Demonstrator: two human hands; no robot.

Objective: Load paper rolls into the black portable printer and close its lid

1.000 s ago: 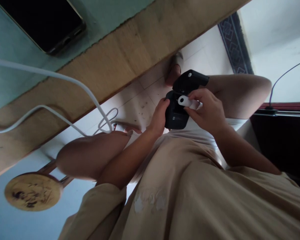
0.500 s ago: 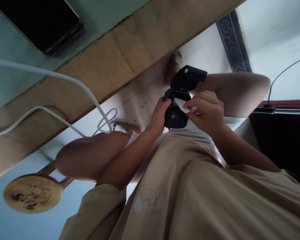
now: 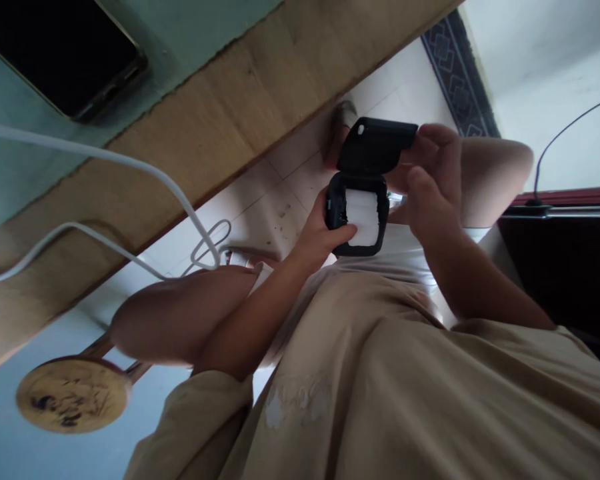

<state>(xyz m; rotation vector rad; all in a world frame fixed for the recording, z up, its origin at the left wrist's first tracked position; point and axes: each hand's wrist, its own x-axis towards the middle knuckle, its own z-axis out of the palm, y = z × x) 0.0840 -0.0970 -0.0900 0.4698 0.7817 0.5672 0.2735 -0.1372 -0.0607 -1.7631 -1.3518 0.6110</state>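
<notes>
My left hand (image 3: 317,233) grips a small black portable printer (image 3: 377,250) from its left side, thumb resting on the white paper roll (image 3: 364,212). The roll sits inside the printer's compartment. The hinged lid (image 3: 373,147) stands open at the far side, a small white spot near its corner. At the lid's right edge is my right hand (image 3: 435,180); its fingertips touch or nearly touch that edge, with the thumb held apart. Nothing shows between thumb and fingers. Both hands are above my lap.
A table with a wooden edge (image 3: 215,100) runs across the upper left, bearing a dark phone (image 3: 65,53). White cables (image 3: 145,170) hang over this edge. A round wooden stool (image 3: 73,395) stands at lower left. On the right are a dark panel (image 3: 560,280) and a thin cable (image 3: 555,140).
The white paper roll, earlier in my right fingers, now lies in the printer. My right hand has let it go and moved up to the lid. My left thumb has shifted onto the roll.
</notes>
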